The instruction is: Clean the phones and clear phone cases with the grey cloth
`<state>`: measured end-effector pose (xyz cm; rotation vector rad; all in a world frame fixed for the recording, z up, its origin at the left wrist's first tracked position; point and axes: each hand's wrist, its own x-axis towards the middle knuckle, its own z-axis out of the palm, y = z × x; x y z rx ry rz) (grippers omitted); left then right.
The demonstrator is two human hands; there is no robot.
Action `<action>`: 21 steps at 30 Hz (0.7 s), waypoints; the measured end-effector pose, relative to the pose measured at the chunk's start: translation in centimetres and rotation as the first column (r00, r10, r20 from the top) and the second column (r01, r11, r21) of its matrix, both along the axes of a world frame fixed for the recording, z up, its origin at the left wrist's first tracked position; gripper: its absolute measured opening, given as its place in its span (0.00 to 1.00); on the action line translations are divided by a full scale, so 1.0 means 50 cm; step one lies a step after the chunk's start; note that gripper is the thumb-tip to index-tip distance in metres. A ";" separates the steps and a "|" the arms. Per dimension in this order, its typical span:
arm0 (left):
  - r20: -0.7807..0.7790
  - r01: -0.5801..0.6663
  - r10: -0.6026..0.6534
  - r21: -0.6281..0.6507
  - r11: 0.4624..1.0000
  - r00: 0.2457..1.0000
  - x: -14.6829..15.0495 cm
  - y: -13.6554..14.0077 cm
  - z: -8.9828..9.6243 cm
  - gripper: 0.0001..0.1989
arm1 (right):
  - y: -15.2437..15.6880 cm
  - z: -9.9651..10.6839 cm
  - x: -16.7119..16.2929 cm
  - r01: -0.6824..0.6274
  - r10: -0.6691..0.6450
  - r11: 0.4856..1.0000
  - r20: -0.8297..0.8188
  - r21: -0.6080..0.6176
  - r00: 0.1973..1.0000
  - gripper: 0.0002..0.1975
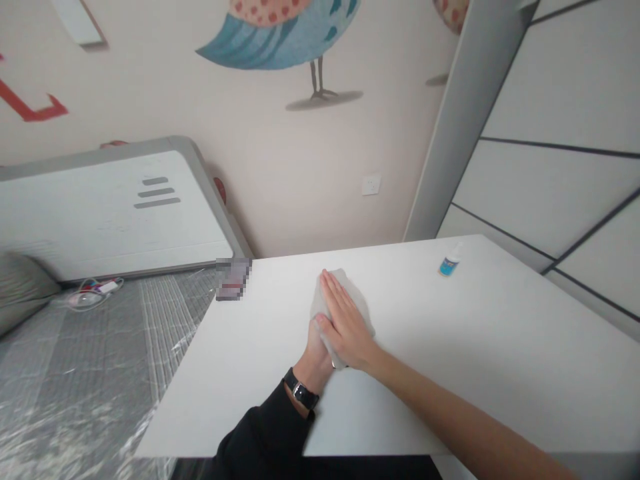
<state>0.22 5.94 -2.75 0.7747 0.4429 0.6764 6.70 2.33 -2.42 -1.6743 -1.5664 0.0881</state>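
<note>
Above the white table, a pale grey cloth [359, 293] is draped over a flat object, and only a thin shiny edge of it [340, 366] shows at the bottom. My left hand [316, 353] is closed around that object from below and the left; most of its fingers are hidden. On top, my right hand [345, 323] presses the cloth down with its fingers straight and together, the thumb lying toward my left hand. What the covered object is, I cannot make out. A small bottle [450, 262] with a blue label stands at the back right.
The white table [250, 400] spans the middle. A blurred-out flat item [233, 279] lies at its back left corner. Left of it is a bed with a grey plastic-covered mattress [115, 373], a headboard [100, 220] and coiled cables [95, 293]. Cabinet panels [555, 113] rise on the right.
</note>
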 end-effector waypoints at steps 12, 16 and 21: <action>-0.013 0.086 -0.088 -0.111 0.990 0.996 -0.005 0.022 0.059 0.33 | 0.009 -0.020 0.056 0.005 0.100 0.993 -0.870 0.117 0.482 0.31; -0.004 0.060 -0.061 -0.029 0.998 0.998 -0.013 0.029 0.074 0.48 | 0.007 -0.004 0.083 0.110 0.094 0.988 -0.987 0.109 0.133 0.17; -0.059 0.005 -0.006 -0.024 1.000 0.998 -0.006 0.013 0.067 0.44 | 0.009 -0.001 0.084 0.170 0.096 0.980 -0.995 0.101 0.033 0.18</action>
